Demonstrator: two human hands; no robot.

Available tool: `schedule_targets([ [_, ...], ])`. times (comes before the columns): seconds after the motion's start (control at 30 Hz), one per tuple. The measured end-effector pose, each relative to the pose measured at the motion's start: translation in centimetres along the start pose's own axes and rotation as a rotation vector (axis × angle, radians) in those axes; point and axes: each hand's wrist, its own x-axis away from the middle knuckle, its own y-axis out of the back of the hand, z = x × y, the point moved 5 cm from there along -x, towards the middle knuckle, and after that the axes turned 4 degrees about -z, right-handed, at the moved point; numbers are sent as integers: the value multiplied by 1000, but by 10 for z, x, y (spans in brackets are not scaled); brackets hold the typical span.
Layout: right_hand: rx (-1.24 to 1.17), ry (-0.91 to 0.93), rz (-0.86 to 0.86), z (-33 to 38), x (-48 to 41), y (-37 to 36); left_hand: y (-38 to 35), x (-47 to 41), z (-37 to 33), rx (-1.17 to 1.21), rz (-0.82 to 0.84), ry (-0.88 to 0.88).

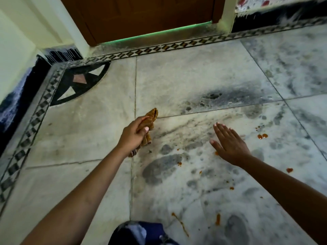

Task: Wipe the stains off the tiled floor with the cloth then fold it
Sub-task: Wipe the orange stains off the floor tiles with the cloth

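Note:
My left hand (133, 137) is closed around a bunched brown-orange cloth (150, 119), held just above the marble-tiled floor (194, 76) near a tile joint. The cloth's top sticks up past my fingers and its striped end hangs below my wrist. My right hand (228, 144) is flat, fingers together and extended, hovering over the floor to the right of the cloth with nothing in it. Orange-red stains dot the tiles: two drops at the right (262, 136), a spot under my right wrist (289, 170), and streaks near the bottom (218, 219).
A brown wooden door (141, 16) stands at the top, with a patterned tile border (159, 48) along the wall. A black inlay quarter-circle (79, 82) fills the left corner. My knee in dark blue clothing (141, 234) shows at the bottom edge.

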Motion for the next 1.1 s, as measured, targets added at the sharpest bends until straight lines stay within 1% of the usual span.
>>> schedule_targets([
  [0.13,111,131,101,-3,11,4,-25,17,27,-119,5,-32],
  [0.23,137,130,105,-15,6,7,-46,3,44,-315,-33,110],
  [0.3,128,83,95,-24,-1,1,-70,-11,43,-401,-29,141],
  [0.4,86,68,74,-23,-5,-8,-108,-18,20,-468,-58,68],
  [0.53,87,125,52,-16,0,-21,-158,27,-7,-620,96,-121],
  [0.6,84,143,46,-19,1,-23,-159,62,-3,-664,174,-241],
  [0.67,90,171,31,-23,0,-21,-144,86,18,-702,187,-330],
  [0.7,83,174,19,-27,-1,-19,-132,90,29,-742,166,-330],
  [0.73,74,161,2,-31,-3,-16,-119,86,40,-786,142,-288],
  [0.8,51,125,-21,-41,-2,-15,-102,65,54,-858,125,-112],
  [0.87,30,116,6,-46,4,-20,-106,37,53,-837,170,71],
  [0.93,0,117,24,-49,9,-25,-125,15,37,-773,205,172],
  [1.0,-23,140,13,-50,10,-27,-144,10,18,-775,253,145],
  [1.1,-6,238,-2,-44,6,-22,-160,54,3,-830,345,-37],
])
